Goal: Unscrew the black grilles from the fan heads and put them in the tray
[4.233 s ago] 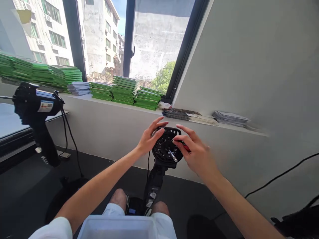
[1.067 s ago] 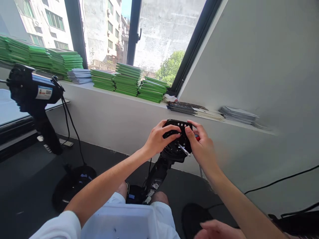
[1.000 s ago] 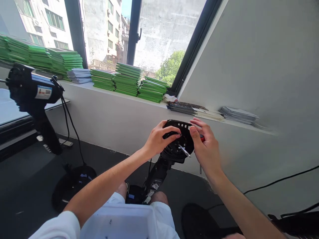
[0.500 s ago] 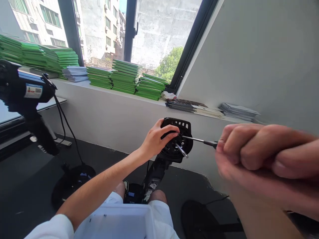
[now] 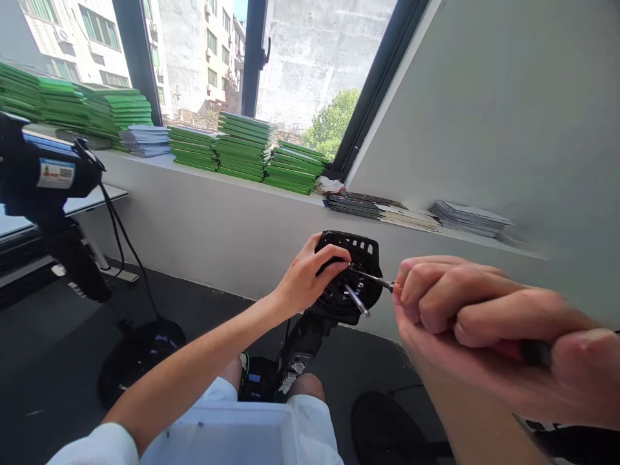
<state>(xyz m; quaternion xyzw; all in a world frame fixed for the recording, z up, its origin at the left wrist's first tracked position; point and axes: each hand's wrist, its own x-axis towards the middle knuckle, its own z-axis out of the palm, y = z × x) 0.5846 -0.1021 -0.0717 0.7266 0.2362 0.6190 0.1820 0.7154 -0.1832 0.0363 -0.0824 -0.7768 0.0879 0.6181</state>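
Closest to the camera, the right hand (image 5: 475, 323) is curled tightly around the red-and-black handle of a screwdriver (image 5: 372, 277), whose slim steel shank slants away. Below it, across white cloth shorts (image 5: 317, 420), sits a smooth, translucent plastic tray (image 5: 227, 442) with tiny dark bits. Ahead, the left hand (image 5: 307, 276) brings thumb and forefinger together at the screwdriver's tip; whether they grip anything, I cannot tell. They meet against the black motor head (image 5: 339, 305), a ribbed, rounded disc with a slotted squared top, from which a shiny cylindrical metal rod (image 5: 357, 301) juts. It stands on a black column (image 5: 300, 349). Beyond, glossy green stacks (image 5: 242, 148) with sharp layered edges and matte grey sheets (image 5: 469, 219) line the white ledge, before dark window framing (image 5: 252, 64) and rough pale masonry (image 5: 310, 58).
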